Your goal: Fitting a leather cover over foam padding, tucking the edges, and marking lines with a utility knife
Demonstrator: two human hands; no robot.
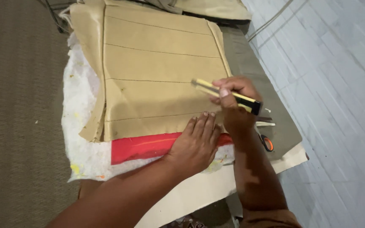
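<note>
A tan fabric sheet (157, 67) with several dark stitched or drawn lines lies over white padding (81, 114) on a low table. Along its near edge a red strip (140, 145) shows. My left hand (197, 141) lies flat, fingers together, pressing the near edge of the tan fabric and the red strip. My right hand (233, 99) grips a yellow-and-black utility knife (227, 93), its tip pointing left over the fabric just above a line.
Orange-handled scissors (266, 141) and a thin white stick (265, 123) lie on grey cloth (254, 71) at the right. A cream board (203, 190) juts out at the near edge. Brown carpet at left, pale tiled floor (339, 84) at right, more tan fabric at the far end.
</note>
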